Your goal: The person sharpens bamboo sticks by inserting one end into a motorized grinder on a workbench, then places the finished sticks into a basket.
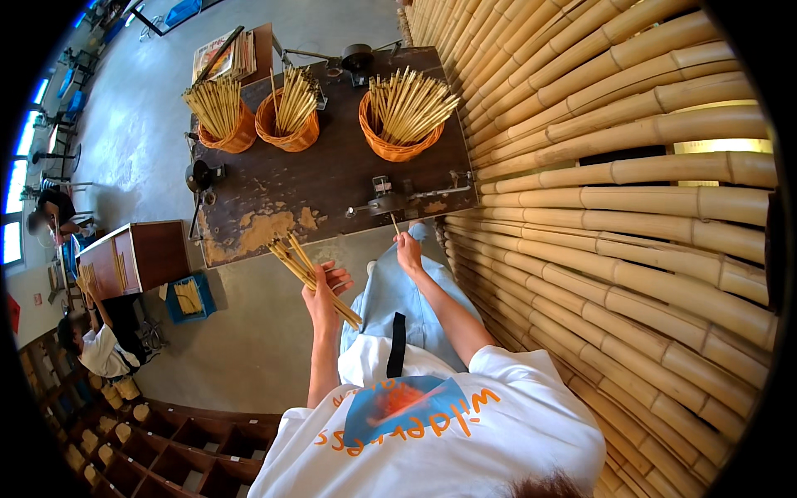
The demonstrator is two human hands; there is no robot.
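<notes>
My left hand holds several long, pale bamboo sticks slanting up and away to the left. My right hand grips one thin stick, whose far end meets a small dark metal fixture at the near edge of a worn dark brown table. Three orange wicker baskets of sticks stand farther back: a left one, a middle one and a right one.
Other metal fixtures sit on the table's edges. A bamboo-pole wall runs along my right. Two co-workers work at the left, near a wooden cabinet and a blue crate. Wooden cubbies stand at lower left.
</notes>
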